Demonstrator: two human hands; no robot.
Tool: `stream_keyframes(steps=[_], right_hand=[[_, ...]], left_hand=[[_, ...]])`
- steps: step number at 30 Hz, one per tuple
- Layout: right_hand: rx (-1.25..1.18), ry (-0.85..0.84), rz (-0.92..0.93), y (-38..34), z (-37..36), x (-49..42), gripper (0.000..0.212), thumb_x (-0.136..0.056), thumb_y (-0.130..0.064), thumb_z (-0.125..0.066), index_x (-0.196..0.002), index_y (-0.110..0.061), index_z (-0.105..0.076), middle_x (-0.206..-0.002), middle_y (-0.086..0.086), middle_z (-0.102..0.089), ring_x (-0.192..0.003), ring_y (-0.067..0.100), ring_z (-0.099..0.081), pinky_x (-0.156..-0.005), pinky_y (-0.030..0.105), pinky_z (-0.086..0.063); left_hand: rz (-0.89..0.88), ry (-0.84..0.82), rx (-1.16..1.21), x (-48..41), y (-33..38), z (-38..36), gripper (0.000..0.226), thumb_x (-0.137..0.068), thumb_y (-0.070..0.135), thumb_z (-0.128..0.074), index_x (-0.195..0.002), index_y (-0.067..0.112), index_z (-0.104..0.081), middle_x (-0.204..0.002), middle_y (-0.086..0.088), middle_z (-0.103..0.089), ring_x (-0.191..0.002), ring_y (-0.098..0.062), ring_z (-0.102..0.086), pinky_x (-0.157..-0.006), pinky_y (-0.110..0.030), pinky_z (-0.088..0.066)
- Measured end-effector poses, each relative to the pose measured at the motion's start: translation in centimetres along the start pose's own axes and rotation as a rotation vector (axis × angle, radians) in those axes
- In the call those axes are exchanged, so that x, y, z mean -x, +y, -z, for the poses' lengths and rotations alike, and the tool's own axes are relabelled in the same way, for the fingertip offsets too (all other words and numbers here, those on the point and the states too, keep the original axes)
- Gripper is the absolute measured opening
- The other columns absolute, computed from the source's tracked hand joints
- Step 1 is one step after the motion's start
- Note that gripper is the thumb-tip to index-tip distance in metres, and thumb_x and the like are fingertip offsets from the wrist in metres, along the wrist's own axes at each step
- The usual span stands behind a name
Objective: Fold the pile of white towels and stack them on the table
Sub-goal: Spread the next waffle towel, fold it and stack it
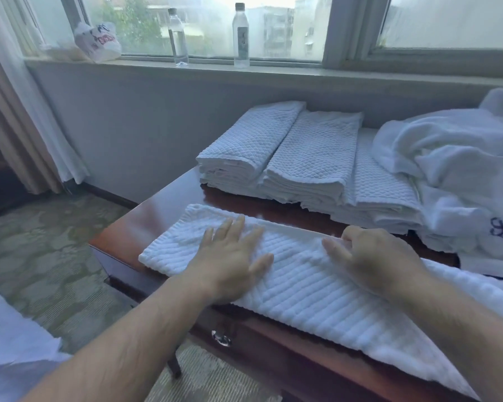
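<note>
A ribbed towel [302, 285], lying at the table's [145, 216] front edge, is being folded: it is pressed flat-fingered by the left hand [233, 259], its edge seemingly pinched by the right hand [372, 256]. Next, folding over is called for.

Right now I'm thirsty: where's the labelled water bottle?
The labelled bottle stands on the windowsill, top centre of the head view, right of the clear bottle.

table [169, 198]: glossy red-brown wood | ribbed towel [302, 285]: white cloth, ridged | folded towels [311, 152]: waffle-textured cloth | bottles [240, 36]: clear plastic | drawer handle [221, 338]: shiny metal | floor [41, 242]: matt carpet
</note>
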State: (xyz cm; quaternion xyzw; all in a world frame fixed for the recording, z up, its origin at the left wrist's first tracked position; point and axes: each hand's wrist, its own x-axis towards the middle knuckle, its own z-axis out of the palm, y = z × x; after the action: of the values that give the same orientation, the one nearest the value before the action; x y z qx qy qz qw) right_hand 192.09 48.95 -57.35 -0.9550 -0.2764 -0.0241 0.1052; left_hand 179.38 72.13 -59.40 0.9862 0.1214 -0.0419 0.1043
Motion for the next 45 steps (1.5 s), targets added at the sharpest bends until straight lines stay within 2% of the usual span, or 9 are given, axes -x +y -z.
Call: stream_keyframes(steps=[8,13,17,22,27,32,37,42,45], right_hand=[[0.084,0.148,-0.211,11.8,2.3,7.6,0.036,-0.097,-0.056,-0.042,-0.076,-0.027,-0.049,-0.073,-0.012,-0.057,-0.075,0.012,-0.053,-0.077,0.039,-0.036],[0.212,0.327,-0.109,13.0,3.3,7.4,0.035,-0.091,-0.058,-0.058,-0.088,-0.023,-0.057,-0.081,-0.007,-0.063,-0.081,0.021,-0.061,-0.078,0.040,-0.039],[0.183,0.173,-0.222,14.9,3.1,7.8,0.051,-0.092,-0.075,-0.037,-0.103,-0.030,-0.058,-0.096,-0.009,-0.068,-0.097,0.017,-0.062,-0.088,0.040,-0.035],[-0.012,0.173,-0.291,20.2,3.8,9.8,0.065,-0.086,-0.077,-0.012,-0.066,-0.027,-0.049,-0.066,-0.011,-0.058,-0.073,0.004,-0.053,-0.084,0.038,-0.025],[0.064,0.108,-0.357,25.7,4.7,12.6,0.056,-0.084,-0.081,-0.032,-0.083,-0.030,-0.055,-0.074,-0.011,-0.061,-0.079,0.009,-0.056,-0.080,0.035,-0.022],[0.115,0.269,-0.344,26.5,5.3,13.1,0.045,-0.089,-0.072,-0.041,-0.085,-0.029,-0.053,-0.077,-0.013,-0.059,-0.081,0.014,-0.056,-0.083,0.037,-0.027],[0.328,0.245,-0.481,26.1,6.1,13.4,0.045,-0.093,-0.067,-0.048,-0.108,-0.025,-0.055,-0.115,-0.002,-0.053,-0.111,0.023,-0.043,-0.097,0.039,-0.031],[0.244,0.307,-0.535,25.0,5.2,16.0,0.040,-0.096,-0.041,-0.037,-0.115,-0.018,-0.064,-0.118,0.003,-0.062,-0.114,0.027,-0.054,-0.095,0.042,-0.039],[0.067,0.074,-0.615,25.6,4.3,18.2,0.064,-0.100,-0.054,-0.021,-0.156,-0.026,-0.031,-0.165,-0.003,-0.024,-0.153,0.020,-0.016,-0.121,0.046,-0.015]], left_hand=[[-0.190,-0.107,0.046,-2.3,12.0,-1.1,0.073,-0.099,0.070,-0.018,-0.161,0.035,-0.001,-0.169,0.000,0.012,-0.154,-0.020,0.018,-0.123,-0.051,0.011],[-0.218,-0.067,-0.033,-2.4,15.4,-2.4,0.077,-0.098,0.070,-0.018,-0.160,0.032,0.007,-0.168,0.000,0.016,-0.154,-0.020,0.019,-0.123,-0.052,0.012],[-0.196,-0.076,-0.115,-2.2,16.0,-2.6,0.077,-0.098,0.068,-0.013,-0.159,0.029,0.015,-0.166,-0.001,0.022,-0.152,-0.020,0.023,-0.123,-0.053,0.012],[-0.365,-0.067,-0.084,-2.2,19.5,-2.9,0.069,-0.103,0.058,-0.017,-0.160,0.030,0.010,-0.166,0.001,0.021,-0.151,-0.014,0.026,-0.122,-0.046,0.017],[-0.575,-0.010,-0.026,-2.4,26.7,-4.0,0.064,-0.104,0.055,-0.023,-0.161,0.033,-0.003,-0.168,0.007,0.011,-0.152,-0.008,0.019,-0.124,-0.044,0.013],[-0.647,0.007,-0.083,-2.1,29.1,-5.4,0.072,-0.103,0.060,-0.022,-0.161,0.028,0.006,-0.167,0.006,0.020,-0.151,-0.009,0.025,-0.124,-0.044,0.011],[-0.670,-0.078,-0.160,-2.1,28.8,-5.5,0.072,-0.101,0.065,-0.014,-0.159,0.031,0.014,-0.163,0.005,0.029,-0.148,-0.009,0.030,-0.123,-0.043,0.016],[-0.617,-0.108,-0.124,-1.9,30.0,-5.4,0.069,-0.100,0.059,-0.009,-0.160,0.031,0.009,-0.167,0.001,0.020,-0.151,-0.013,0.023,-0.123,-0.046,0.015],[-0.650,-0.104,-0.047,-1.7,32.2,-5.9,0.076,-0.091,0.069,0.001,-0.160,0.036,0.004,-0.168,0.004,0.015,-0.152,-0.013,0.022,-0.123,-0.045,0.015]])
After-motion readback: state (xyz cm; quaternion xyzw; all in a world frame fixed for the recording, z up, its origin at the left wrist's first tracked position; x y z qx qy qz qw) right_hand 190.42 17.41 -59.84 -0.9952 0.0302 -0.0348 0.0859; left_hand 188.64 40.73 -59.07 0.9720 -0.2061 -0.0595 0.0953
